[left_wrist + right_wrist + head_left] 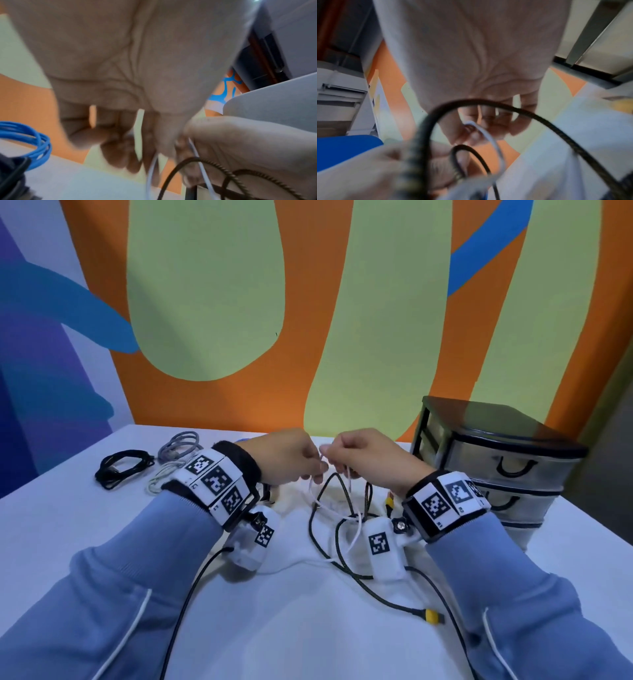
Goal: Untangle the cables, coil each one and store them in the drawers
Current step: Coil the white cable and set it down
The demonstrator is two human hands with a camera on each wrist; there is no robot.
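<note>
Both hands meet above the middle of the white table (pixel 308 628). My left hand (pixel 313 465) and right hand (pixel 334 462) each pinch a thin white cable (pixel 346 517), which hangs down in loops. In the right wrist view the white cable (pixel 486 135) sits between thumb and fingers. A dark braided cable (pixel 342 556) with yellow plugs (pixel 432 617) is tangled through it; its loop (pixel 488 102) crosses the right wrist view and its loop (pixel 181 163) shows in the left wrist view. The black drawer unit (pixel 496 467) stands at the right, drawers shut.
Coiled cables lie at the back left of the table: a black one (pixel 121 467), a grey one (pixel 180 445) and a white one (pixel 161 479). A blue coil (pixel 30 143) shows in the left wrist view. Black leads run from the wrist cameras toward me.
</note>
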